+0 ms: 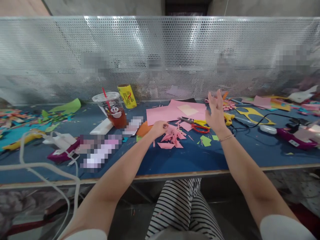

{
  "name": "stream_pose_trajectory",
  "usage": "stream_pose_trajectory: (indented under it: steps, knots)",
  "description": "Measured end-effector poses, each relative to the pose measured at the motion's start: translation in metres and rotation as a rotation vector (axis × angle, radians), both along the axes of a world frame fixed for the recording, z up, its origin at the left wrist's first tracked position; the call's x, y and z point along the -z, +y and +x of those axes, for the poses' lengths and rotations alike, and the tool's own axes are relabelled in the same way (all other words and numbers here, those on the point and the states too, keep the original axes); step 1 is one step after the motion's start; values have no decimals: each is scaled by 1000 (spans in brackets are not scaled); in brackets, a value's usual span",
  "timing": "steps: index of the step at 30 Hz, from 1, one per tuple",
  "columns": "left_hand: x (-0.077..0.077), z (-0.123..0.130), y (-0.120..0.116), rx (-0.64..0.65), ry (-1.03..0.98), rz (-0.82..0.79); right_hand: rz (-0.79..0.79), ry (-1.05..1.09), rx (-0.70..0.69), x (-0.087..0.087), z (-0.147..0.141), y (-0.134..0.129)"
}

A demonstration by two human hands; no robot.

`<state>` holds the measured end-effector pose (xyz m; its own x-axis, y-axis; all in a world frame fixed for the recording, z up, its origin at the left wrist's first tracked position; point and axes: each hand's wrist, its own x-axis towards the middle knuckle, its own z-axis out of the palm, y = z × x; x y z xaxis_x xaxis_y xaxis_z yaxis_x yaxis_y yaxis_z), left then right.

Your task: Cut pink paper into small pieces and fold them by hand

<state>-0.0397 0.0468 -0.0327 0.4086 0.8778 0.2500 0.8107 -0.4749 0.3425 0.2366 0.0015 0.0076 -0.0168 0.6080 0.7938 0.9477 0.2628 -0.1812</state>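
My left hand is closed at the upper left edge of a small heap of pink paper scraps, its curled fingers around some of them. My right hand is raised over the table with its fingers spread and nothing in them. Between the hands lie scissors with red handles and a yellow-handled cutting tool. Behind them is a large pink paper sheet with a small cream piece on top. Green paper scraps lie below my right hand.
To the left stand a lidded plastic cup of brown drink with a red straw and a yellow roll. White cables cross the left front edge. A yellow cut-out sheet and a purple device lie right. A perforated metal screen borders the back.
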Motion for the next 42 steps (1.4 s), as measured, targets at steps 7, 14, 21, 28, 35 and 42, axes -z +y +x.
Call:
stream_pose_trajectory:
  steps: [7,14,21,28,35,42]
  knots:
    - [2,1,-1,-75,90,9,-277,-45,-234,24,0,22]
    - [9,-5,13,-34,5,-56,-334,25,-469,41,-27,21]
    - [8,1,6,-126,78,-87,-398,19,-397,42,-27,21]
    - [7,6,1,-90,160,-60,-483,226,-398,22,-32,10]
    - [6,5,8,-49,95,-40,-752,729,-601,14,-30,3]
    - [5,5,8,-41,68,-36,-765,973,-652,17,-27,8]
